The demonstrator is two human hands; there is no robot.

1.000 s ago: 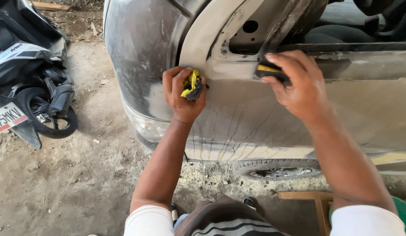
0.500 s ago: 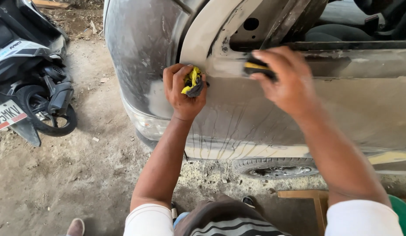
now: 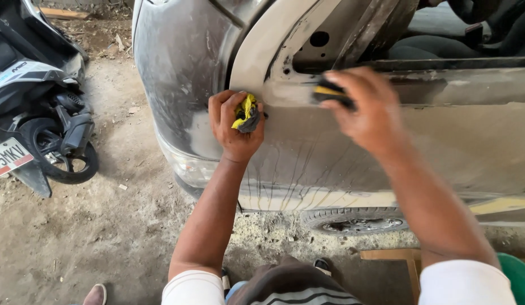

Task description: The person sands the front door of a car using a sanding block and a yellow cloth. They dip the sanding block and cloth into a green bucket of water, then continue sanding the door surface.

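My left hand (image 3: 234, 127) is closed around a crumpled yellow and grey rag (image 3: 246, 113) and rests against the grey, sanded car body panel (image 3: 307, 158). My right hand (image 3: 367, 110), blurred with motion, presses a dark sanding block with a yellow layer (image 3: 330, 92) onto the panel just below the door opening. Wet streaks run down the panel under both hands.
A parked scooter (image 3: 39, 113) stands at the left on the dirt floor. A car tyre (image 3: 358, 221) lies under the body. A wooden piece (image 3: 387, 257) and a green object (image 3: 517, 277) sit at the lower right. A shoe tip (image 3: 96, 295) shows at the bottom edge.
My right hand has slid the sanding block leftward along the panel, closer to my left hand. The left hand with the rag has stayed in place.
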